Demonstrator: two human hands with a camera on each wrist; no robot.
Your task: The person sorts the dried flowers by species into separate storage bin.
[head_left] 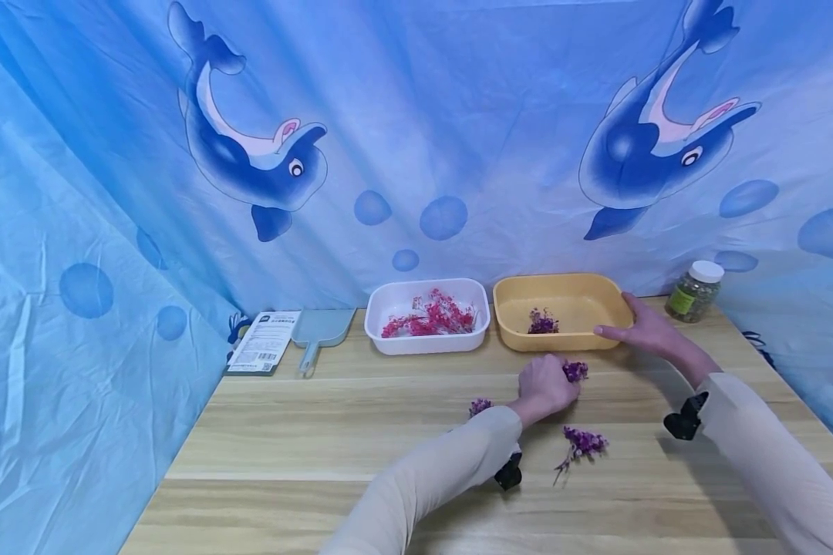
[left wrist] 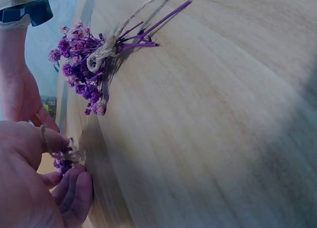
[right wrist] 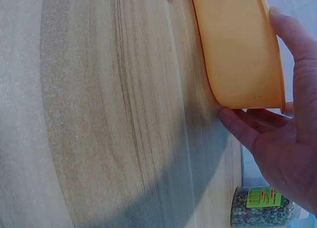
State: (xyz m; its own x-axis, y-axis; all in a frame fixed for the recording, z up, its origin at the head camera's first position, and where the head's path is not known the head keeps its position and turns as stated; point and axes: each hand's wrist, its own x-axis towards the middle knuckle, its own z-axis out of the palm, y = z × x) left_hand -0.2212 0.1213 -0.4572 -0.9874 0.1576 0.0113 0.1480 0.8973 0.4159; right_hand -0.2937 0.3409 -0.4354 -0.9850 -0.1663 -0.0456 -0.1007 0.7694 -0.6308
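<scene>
My left hand [head_left: 547, 385] pinches a small bunch of purple dried flowers [head_left: 575, 371] just in front of the yellow plastic tray [head_left: 562, 341]. In the left wrist view, twine shows around this bunch [left wrist: 63, 163] between thumb and fingers. My right hand [head_left: 651, 331] grips the tray's right end, thumb and fingers spread around its corner. Another purple bunch [head_left: 543, 321] lies inside that tray. A purple bunch [head_left: 585, 442] tied with twine lies on the table near my left wrist, and one more [head_left: 480, 405] is partly hidden behind my left forearm.
Left of the yellow tray stands a white tray [head_left: 426, 344] holding pink dried flowers [head_left: 433, 316]. Farther left are a blue-grey dustpan [head_left: 322, 327] and a printed card [head_left: 264, 343]. A jar [head_left: 694, 293] with a white lid stands at the back right, before a blue dolphin curtain [head_left: 416, 139].
</scene>
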